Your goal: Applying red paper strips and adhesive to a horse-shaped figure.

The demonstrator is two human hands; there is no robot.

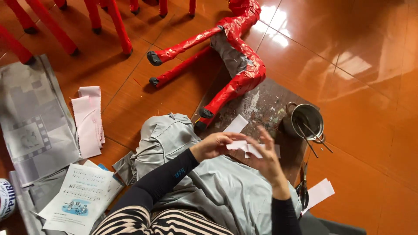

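Sheets of printed paper lie at the left of the floor [370, 87]: a grey newspaper [32, 126] spread flat, and nearer the person a white sheet of music [80, 196] with a small blue picture at its foot. Between them and the middle of the scene sits a stack of pale pink paper strips [88, 122], long and narrow, fanned slightly. At the far left edge a round white container with dark lettering [6, 199] is only partly in view.

Right of the hands, a small metal pot [307, 119] stands on a dark paint-spattered board [261, 109]; two thin sticks lean out over its rim, and what else it holds cannot be told. A pair of scissors [303, 187] and a white paper scrap [320, 193] lie below it.

Both hands meet over a grey paper-covered form [209, 182] in the person's lap. The left hand [213, 146] pinches one end of a white paper piece [248, 148]; the right hand [265, 159] holds the other end, fingers loosely spread. Just beyond the hands lies a red taped horse figure [237, 56].
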